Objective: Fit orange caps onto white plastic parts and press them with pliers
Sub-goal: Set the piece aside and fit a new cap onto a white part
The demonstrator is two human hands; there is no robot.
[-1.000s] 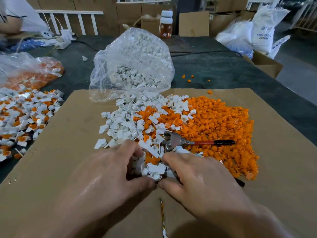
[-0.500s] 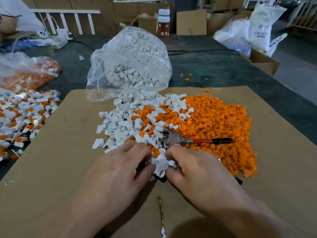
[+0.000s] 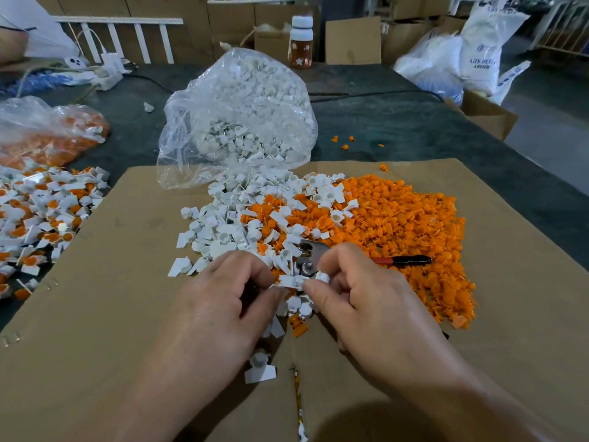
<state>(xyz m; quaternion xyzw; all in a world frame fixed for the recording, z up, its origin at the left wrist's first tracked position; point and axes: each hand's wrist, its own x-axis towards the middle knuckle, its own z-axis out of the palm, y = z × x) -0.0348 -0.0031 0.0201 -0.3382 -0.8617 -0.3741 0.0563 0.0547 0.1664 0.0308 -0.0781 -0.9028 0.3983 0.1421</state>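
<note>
Pliers (image 3: 311, 250) lay just beyond the crosswise white part (image 3: 291, 280) pinched between left hand (image 3: 216, 314) and right hand (image 3: 376, 314), handles pointing right.

Over a cardboard sheet (image 3: 95, 314), the left hand (image 3: 220, 301) and right hand (image 3: 366, 301) meet fingertip to fingertip, both pinching a white part (image 3: 291, 280). Just beyond them lie the pliers (image 3: 314, 250), head towards the hands, on the seam between the pile of white parts (image 3: 223, 224) and the spread of orange caps (image 3: 408, 224). A clear bag (image 3: 242, 116) of white pieces spills onto the sheet's far edge.
</note>
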